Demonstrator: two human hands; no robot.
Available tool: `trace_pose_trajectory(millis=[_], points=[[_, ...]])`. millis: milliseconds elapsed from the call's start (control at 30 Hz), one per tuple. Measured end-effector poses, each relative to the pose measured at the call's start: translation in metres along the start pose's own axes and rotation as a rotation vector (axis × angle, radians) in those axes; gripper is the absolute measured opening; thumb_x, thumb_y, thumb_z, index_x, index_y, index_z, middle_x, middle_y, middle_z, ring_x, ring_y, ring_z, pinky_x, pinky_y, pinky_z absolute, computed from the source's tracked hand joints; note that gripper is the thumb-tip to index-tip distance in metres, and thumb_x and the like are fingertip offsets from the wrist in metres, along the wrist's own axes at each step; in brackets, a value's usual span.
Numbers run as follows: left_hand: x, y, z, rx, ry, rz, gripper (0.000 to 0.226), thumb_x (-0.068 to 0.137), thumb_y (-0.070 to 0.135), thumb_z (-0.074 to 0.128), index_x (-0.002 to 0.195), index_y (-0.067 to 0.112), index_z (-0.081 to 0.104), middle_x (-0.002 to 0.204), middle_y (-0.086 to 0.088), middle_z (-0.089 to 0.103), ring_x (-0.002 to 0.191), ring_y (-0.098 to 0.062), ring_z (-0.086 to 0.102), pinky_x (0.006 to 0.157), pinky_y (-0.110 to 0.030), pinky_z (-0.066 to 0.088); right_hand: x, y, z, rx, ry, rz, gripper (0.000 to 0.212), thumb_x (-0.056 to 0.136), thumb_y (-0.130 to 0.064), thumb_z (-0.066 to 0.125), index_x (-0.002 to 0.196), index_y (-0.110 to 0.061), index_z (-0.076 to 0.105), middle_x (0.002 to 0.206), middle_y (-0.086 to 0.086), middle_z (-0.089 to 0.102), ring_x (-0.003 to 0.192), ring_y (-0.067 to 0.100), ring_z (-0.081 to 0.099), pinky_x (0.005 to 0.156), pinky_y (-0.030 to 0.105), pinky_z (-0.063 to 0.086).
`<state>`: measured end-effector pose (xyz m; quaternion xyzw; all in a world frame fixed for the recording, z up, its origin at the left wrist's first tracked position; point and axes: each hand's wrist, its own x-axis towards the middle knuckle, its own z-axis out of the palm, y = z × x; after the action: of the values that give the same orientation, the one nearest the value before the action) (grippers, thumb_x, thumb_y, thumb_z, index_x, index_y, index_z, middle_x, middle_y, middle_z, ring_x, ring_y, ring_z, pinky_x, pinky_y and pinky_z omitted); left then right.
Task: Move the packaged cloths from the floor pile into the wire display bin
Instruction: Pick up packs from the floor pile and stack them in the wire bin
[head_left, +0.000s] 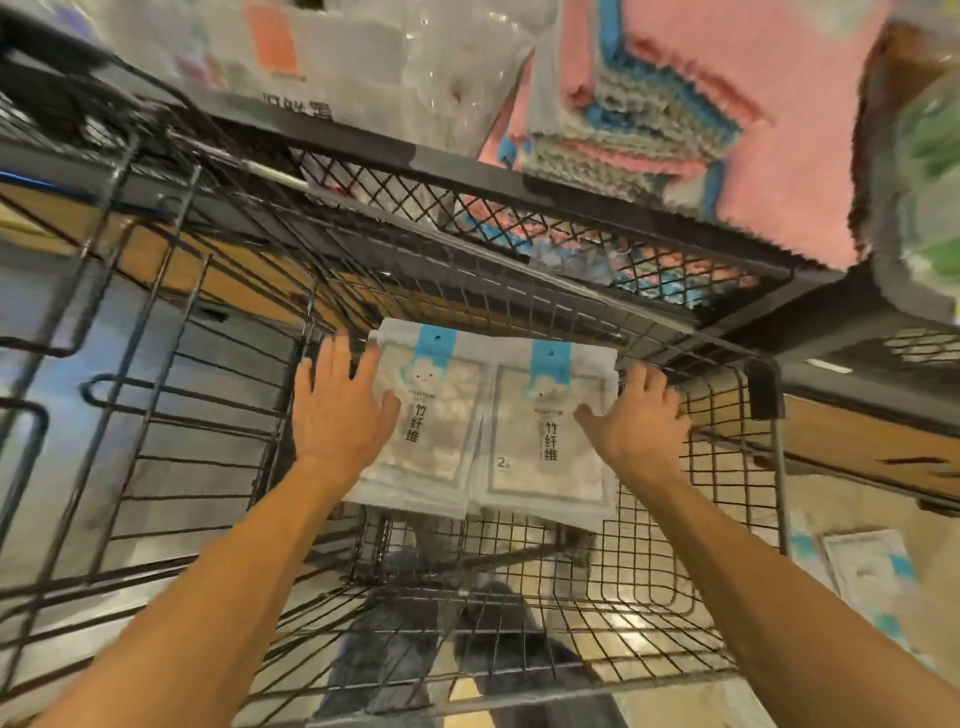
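Two packaged cloths lie side by side at the far end of the black wire display bin (649, 623): a left pack (441, 431) and a right pack (550, 441), each white with a blue header tab and printed characters. My left hand (340, 410) rests flat on the left edge of the left pack, fingers spread and straight. Over at the right edge of the right pack is my right hand (641, 421), fingers extended along the bin's wall. More packs of the floor pile (862, 577) show through the wire at the right.
Above the bin hangs a mesh shelf (519, 218) loaded with pink, blue and grey cloths (701, 104) and clear-wrapped goods (363, 67). Another wire rack (130, 415) stands to the left. My legs show through the bin's floor.
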<state>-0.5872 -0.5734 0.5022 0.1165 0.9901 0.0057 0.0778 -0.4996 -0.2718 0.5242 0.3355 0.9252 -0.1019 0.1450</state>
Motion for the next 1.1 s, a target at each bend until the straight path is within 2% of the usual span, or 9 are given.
trace_pose_trajectory(millis=[133, 200, 300, 400, 533, 733, 833, 967, 1100], points=[[-0.008, 0.002, -0.058, -0.013, 0.048, 0.008, 0.07, 0.098, 0.051, 0.052, 0.156, 0.014, 0.039, 0.164, -0.019, 0.03, 0.152, -0.034, 0.027, 0.122, -0.057, 0.022, -0.019, 0.002, -0.055, -0.025, 0.008, -0.127, 0.086, 0.088, -0.063, 0.063, 0.157, -0.021, 0.031, 0.162, 0.006, 0.032, 0.15, 0.031, 0.029, 0.121, 0.063, 0.022], [-0.011, 0.005, -0.09, 0.012, 0.015, -0.001, 0.073, 0.1, 0.058, 0.041, 0.161, 0.02, 0.029, 0.168, -0.014, 0.021, 0.156, -0.03, 0.018, 0.124, -0.053, 0.014, -0.029, 0.003, -0.08, -0.036, 0.007, -0.152, 0.086, 0.089, -0.065, 0.061, 0.158, -0.023, 0.03, 0.165, 0.005, 0.03, 0.154, 0.03, 0.024, 0.123, 0.066, 0.017], [-0.023, 0.01, -0.14, 0.034, 0.035, -0.001, 0.074, 0.101, 0.063, 0.033, 0.163, 0.023, 0.023, 0.17, -0.01, 0.015, 0.157, -0.026, 0.012, 0.125, -0.051, 0.012, -0.048, 0.005, -0.12, -0.027, -0.005, -0.197, 0.087, 0.091, -0.069, 0.056, 0.161, -0.025, 0.027, 0.17, 0.005, 0.022, 0.158, 0.03, 0.015, 0.124, 0.067, 0.009], [-0.04, 0.016, -0.193, 0.035, 0.071, 0.016, 0.074, 0.101, 0.065, 0.03, 0.163, 0.025, 0.022, 0.171, -0.009, 0.014, 0.158, -0.025, 0.01, 0.126, -0.051, 0.011, -0.068, 0.007, -0.159, -0.016, -0.007, -0.223, 0.089, 0.091, -0.072, 0.053, 0.162, -0.027, 0.025, 0.171, 0.004, 0.019, 0.159, 0.03, 0.012, 0.123, 0.067, 0.005], [-0.06, 0.025, -0.251, 0.026, 0.062, 0.049, 0.075, 0.101, 0.066, 0.026, 0.164, 0.027, 0.016, 0.172, -0.007, 0.008, 0.159, -0.022, 0.003, 0.127, -0.051, 0.005, -0.101, 0.014, -0.197, 0.041, 0.053, -0.241, 0.083, 0.091, -0.071, 0.052, 0.16, -0.03, 0.03, 0.17, 0.003, 0.024, 0.158, 0.029, 0.015, 0.123, 0.067, 0.006], [-0.071, 0.035, -0.307, 0.022, 0.108, 0.158, 0.075, 0.1, 0.067, 0.024, 0.164, 0.029, 0.014, 0.172, -0.003, 0.006, 0.159, -0.02, 0.001, 0.128, -0.05, 0.003, -0.16, 0.029, -0.226, 0.089, 0.145, -0.164, 0.085, 0.091, -0.075, 0.047, 0.162, -0.032, 0.025, 0.172, 0.001, 0.019, 0.159, 0.026, 0.012, 0.124, 0.065, 0.008], [-0.073, 0.044, -0.327, 0.044, 0.152, 0.245, 0.075, 0.1, 0.069, 0.024, 0.163, 0.029, 0.017, 0.172, -0.003, 0.01, 0.158, -0.022, 0.006, 0.127, -0.052, 0.009, -0.191, 0.045, -0.237, 0.132, 0.191, -0.082, 0.086, 0.091, -0.076, 0.045, 0.162, -0.032, 0.024, 0.172, 0.0, 0.018, 0.159, 0.026, 0.012, 0.123, 0.067, 0.008], [-0.086, 0.069, -0.332, 0.026, 0.188, 0.41, 0.075, 0.099, 0.069, 0.027, 0.163, 0.031, 0.013, 0.171, -0.003, 0.014, 0.158, -0.023, 0.008, 0.126, -0.053, 0.007, -0.238, 0.08, -0.246, 0.183, 0.258, 0.066, 0.085, 0.091, -0.077, 0.044, 0.161, -0.031, 0.027, 0.171, 0.001, 0.022, 0.157, 0.029, 0.016, 0.121, 0.068, 0.008], [-0.115, 0.115, -0.318, 0.047, 0.166, 0.603, 0.076, 0.098, 0.07, 0.027, 0.162, 0.03, 0.02, 0.171, -0.001, 0.017, 0.158, -0.024, 0.011, 0.126, -0.054, 0.009, -0.302, 0.134, -0.242, 0.224, 0.32, 0.248, 0.086, 0.087, -0.079, 0.045, 0.158, -0.033, 0.032, 0.169, -0.001, 0.027, 0.155, 0.028, 0.021, 0.121, 0.068, 0.011]])
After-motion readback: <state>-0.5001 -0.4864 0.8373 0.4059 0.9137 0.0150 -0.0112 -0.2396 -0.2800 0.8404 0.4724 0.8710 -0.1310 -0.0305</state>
